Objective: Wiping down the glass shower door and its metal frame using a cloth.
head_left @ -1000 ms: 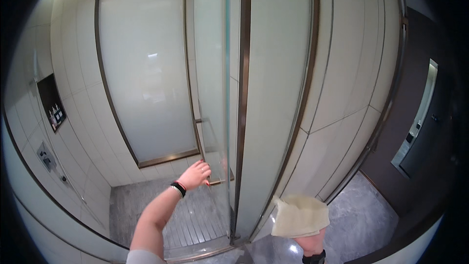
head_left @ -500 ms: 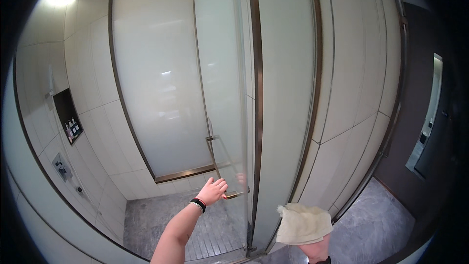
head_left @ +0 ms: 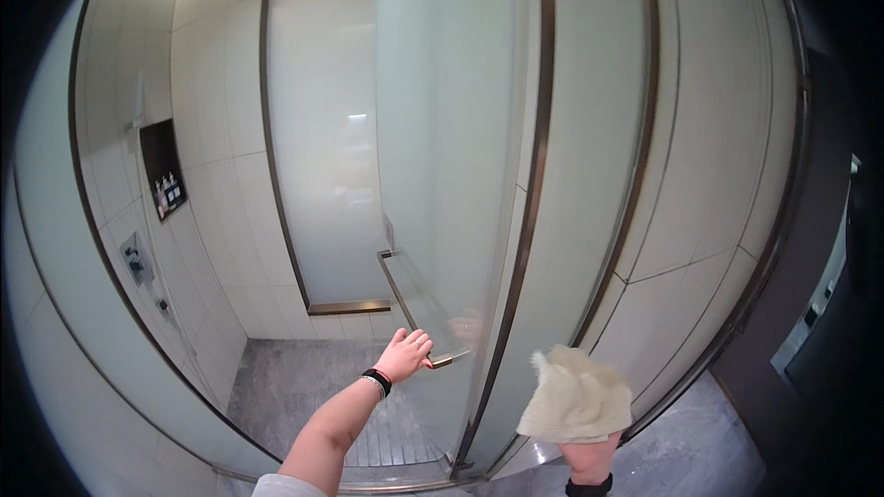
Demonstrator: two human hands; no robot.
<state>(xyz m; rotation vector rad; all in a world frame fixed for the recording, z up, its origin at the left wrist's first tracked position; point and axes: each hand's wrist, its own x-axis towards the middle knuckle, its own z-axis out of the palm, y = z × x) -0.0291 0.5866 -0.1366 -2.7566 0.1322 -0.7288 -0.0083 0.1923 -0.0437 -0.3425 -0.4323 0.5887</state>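
Observation:
My left hand [head_left: 405,356] is closed on the lower end of a long metal door handle [head_left: 398,291], a bar fixed to a glass shower door [head_left: 451,156]. The door stands partly swung open into the shower, and a faint reflection of the hand shows in its glass. A cream cloth [head_left: 578,396], bunched with a frayed edge, is in my right hand [head_left: 591,456] at the lower right. The cloth hides most of that hand's fingers, and it hangs in front of the wall beside the door.
Bronze-coloured frames [head_left: 534,166] edge the glass panels. At the left, a wall niche [head_left: 164,170] holds several small bottles [head_left: 166,195], with a shower control [head_left: 136,260] below. Grey tiled floor [head_left: 281,377] lies inside the shower. A dark wall [head_left: 783,313] stands at the far right.
The glass door has swung further round and shows more of its face, with my left hand still at the handle. The cloth in my right hand has risen slightly. The view has shifted.

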